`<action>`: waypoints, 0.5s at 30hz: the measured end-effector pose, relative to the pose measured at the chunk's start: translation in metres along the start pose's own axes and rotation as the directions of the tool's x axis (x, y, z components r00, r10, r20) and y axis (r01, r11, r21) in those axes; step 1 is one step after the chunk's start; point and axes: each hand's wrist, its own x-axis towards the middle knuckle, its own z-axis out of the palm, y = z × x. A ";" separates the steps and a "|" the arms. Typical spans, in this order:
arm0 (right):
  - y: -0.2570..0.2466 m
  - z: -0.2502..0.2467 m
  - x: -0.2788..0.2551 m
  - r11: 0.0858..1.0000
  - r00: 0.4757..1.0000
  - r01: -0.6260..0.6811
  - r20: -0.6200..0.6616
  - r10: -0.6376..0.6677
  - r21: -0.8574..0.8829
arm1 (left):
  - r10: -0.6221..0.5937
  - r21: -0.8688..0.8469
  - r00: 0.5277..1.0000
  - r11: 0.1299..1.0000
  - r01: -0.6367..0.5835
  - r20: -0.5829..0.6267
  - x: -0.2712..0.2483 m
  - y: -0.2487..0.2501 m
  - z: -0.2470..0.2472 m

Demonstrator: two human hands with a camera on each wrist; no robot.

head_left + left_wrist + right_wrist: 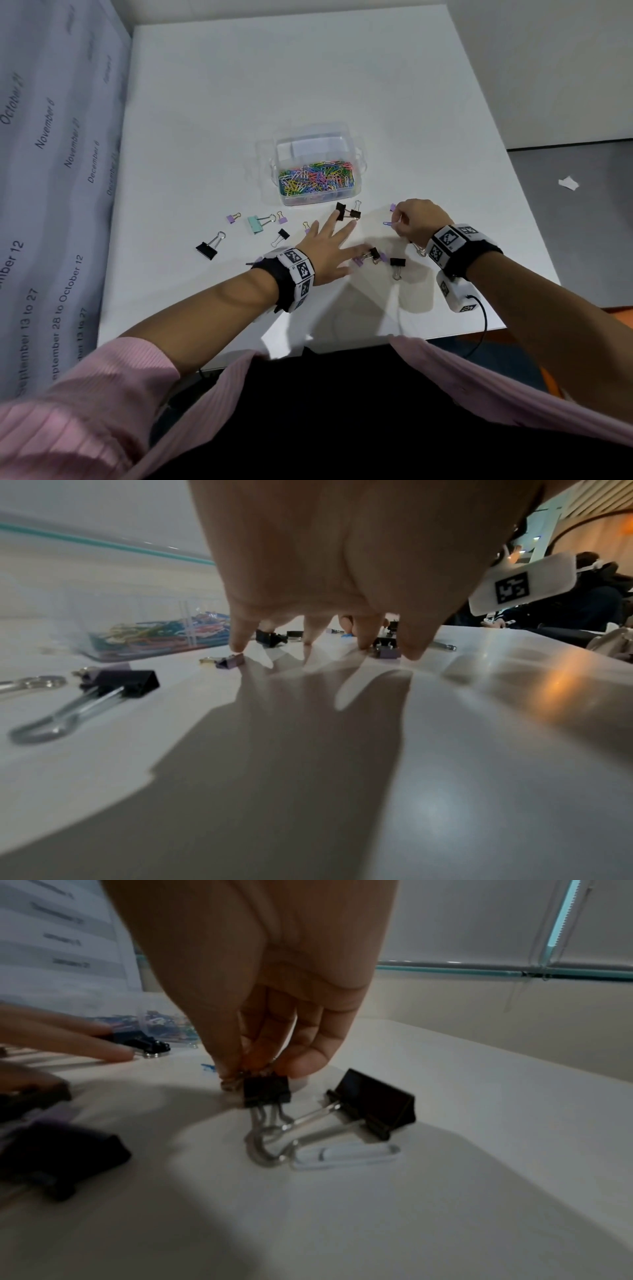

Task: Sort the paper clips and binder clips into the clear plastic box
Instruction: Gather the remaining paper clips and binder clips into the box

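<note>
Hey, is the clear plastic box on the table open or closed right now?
Open. The clear plastic box has no lid on it in the head view, and the coloured paper clips lie uncovered in its nearer section. The farther section looks nearly empty.

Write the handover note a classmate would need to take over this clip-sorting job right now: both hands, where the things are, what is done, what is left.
Left hand: open, fingers spread, tips on the white table among the clips.
Right hand: pinching a small black binder clip that still sits on the table.
Clear plastic box: near section full of coloured paper clips; far section looks empty.
Left: no binder clips are boxed. Black, purple and one mint binder clip lie scattered in front of the box, plus a white paper clip and a blue one.
</note>
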 end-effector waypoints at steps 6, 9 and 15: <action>-0.007 -0.006 0.007 0.998 0.998 0.031 0.052 -0.028 -0.055 | -0.126 -0.324 0.945 0.946 0.023 -0.301 0.000 -0.014 -0.006; -0.025 -0.016 0.020 0.998 0.997 0.064 -0.051 -0.064 0.002 | -0.111 -0.261 0.957 0.964 0.039 -0.267 0.000 -0.026 -0.007; -0.068 -0.038 0.049 0.981 0.973 0.173 -0.173 -0.155 0.090 | -0.004 -0.183 0.974 0.982 -0.038 -0.225 -0.011 -0.030 0.007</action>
